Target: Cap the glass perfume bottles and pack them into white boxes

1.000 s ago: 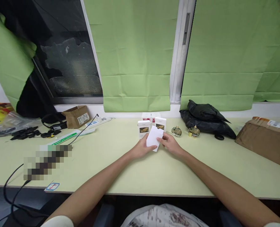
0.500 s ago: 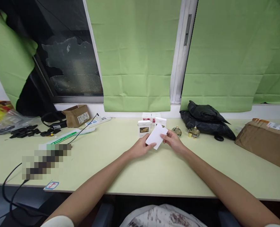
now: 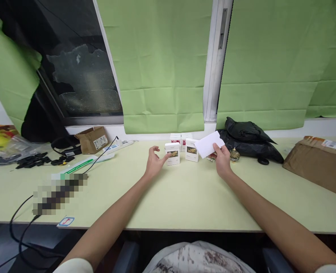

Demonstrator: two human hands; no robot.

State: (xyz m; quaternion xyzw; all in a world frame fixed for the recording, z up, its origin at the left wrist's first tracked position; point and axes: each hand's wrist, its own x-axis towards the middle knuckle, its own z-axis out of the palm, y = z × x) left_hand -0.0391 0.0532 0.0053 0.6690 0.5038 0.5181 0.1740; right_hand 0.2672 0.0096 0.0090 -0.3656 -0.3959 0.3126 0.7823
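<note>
My right hand [image 3: 222,162] holds a flat white box [image 3: 209,144] by its lower edge, lifted and tilted above the desk, in front of two small glass bottles that it partly hides. My left hand [image 3: 154,160] is open with fingers spread, its fingertips next to a small white box [image 3: 172,153] with a golden picture. A second like box [image 3: 191,150] stands to its right. Behind them stand two white boxes with red pictures [image 3: 180,138].
A pale green desk [image 3: 185,197] runs under a window with green blinds. A black bag [image 3: 249,140] lies at the back right, a brown parcel [image 3: 317,163] far right. A small cardboard box [image 3: 92,139], a power strip [image 3: 119,145], cables and black parts lie at left.
My left hand let go of the flat white box and moved left toward the small picture box. My right hand carried the flat box up and to the right.
</note>
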